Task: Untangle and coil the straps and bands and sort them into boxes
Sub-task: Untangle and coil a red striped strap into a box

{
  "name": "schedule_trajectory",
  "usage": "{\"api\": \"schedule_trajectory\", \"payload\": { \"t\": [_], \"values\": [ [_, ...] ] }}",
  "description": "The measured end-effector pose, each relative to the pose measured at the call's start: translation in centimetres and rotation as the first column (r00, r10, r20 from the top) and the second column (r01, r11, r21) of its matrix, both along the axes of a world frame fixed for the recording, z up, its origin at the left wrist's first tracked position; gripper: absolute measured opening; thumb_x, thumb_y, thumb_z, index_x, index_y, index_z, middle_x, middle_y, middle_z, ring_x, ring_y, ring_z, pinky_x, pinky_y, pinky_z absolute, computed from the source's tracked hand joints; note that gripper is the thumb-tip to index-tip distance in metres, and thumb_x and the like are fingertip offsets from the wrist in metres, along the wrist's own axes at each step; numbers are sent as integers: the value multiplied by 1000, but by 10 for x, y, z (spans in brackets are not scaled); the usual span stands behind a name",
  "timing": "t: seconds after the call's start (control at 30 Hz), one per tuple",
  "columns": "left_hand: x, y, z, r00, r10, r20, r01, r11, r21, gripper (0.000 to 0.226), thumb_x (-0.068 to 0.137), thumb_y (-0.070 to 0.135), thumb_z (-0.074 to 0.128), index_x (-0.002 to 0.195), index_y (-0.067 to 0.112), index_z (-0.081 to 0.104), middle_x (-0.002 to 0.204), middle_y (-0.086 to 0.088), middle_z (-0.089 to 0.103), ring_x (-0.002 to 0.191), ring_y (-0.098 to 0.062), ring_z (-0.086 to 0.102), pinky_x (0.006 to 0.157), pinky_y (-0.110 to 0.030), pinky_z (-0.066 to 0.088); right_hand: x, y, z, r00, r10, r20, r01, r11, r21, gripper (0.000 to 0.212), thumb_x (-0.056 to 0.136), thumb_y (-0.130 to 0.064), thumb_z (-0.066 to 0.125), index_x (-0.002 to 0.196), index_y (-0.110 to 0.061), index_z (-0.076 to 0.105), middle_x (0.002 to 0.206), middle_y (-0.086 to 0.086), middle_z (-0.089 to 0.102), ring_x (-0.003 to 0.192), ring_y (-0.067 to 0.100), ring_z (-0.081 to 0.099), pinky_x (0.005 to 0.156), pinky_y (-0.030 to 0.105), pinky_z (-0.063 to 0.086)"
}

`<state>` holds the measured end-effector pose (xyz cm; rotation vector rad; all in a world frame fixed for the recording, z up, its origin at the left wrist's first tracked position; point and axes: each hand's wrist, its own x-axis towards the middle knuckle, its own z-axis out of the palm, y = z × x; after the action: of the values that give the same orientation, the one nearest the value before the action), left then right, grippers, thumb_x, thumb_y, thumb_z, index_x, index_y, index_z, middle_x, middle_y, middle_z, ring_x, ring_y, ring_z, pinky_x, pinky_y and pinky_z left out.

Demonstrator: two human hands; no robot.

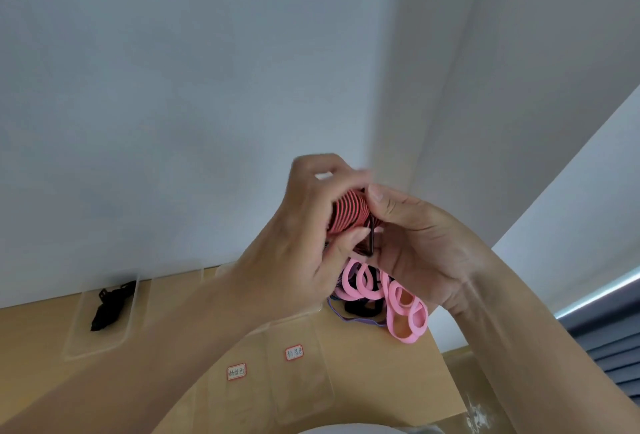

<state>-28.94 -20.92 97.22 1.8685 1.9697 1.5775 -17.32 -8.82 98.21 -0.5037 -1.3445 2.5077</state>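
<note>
A coiled red strap with black stripes (348, 214) is held up in front of the wall, above the table. My left hand (304, 236) grips the coil from the left, fingers curled over its top. My right hand (415, 246) pinches the coil's dark end piece (371, 238) from the right. Below the hands a tangle of pink bands (401, 302), a purple band (349, 318) and black bands (360, 310) lies on the table. Part of the tangle is hidden behind my hands.
A clear box (79, 347) at the back left holds a black strap (107, 305). Two clear boxes with red-edged labels (236, 371) (294, 352) stand under my left forearm on the wooden table (34, 336). A white wall rises behind; a blue blind (609, 340) is at right.
</note>
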Motion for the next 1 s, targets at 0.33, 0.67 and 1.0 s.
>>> {"api": "schedule_trajectory", "payload": {
  "t": [0.33,0.67,1.0],
  "values": [
    [-9,-4,-18,760,-14,650,-17,999,42,43,77,-16,77,107,13,66,110,-2,72,97,-19,70,76,-24,58,7,-17,-16,924,-374,-82,383,899,212,41,82,-14,66,122,-6,65,107,9,76,98,22,73,84,30,59],
    [10,-23,-41,621,26,783,-92,995,39,42,83,-8,76,113,20,69,114,-2,73,93,-18,74,87,-36,59,34,-37,-35,882,-470,22,387,751,534,20,89,-5,71,109,-7,73,95,10,78,88,24,74,86,37,59],
    [53,-39,-43,642,139,754,-81,990,-113,43,80,2,83,118,15,66,100,1,75,87,-16,76,76,-24,58,64,-41,-33,858,-513,-10,453,748,486,24,90,-1,70,113,-8,73,95,1,79,90,13,75,78,23,59]
  ]
}}
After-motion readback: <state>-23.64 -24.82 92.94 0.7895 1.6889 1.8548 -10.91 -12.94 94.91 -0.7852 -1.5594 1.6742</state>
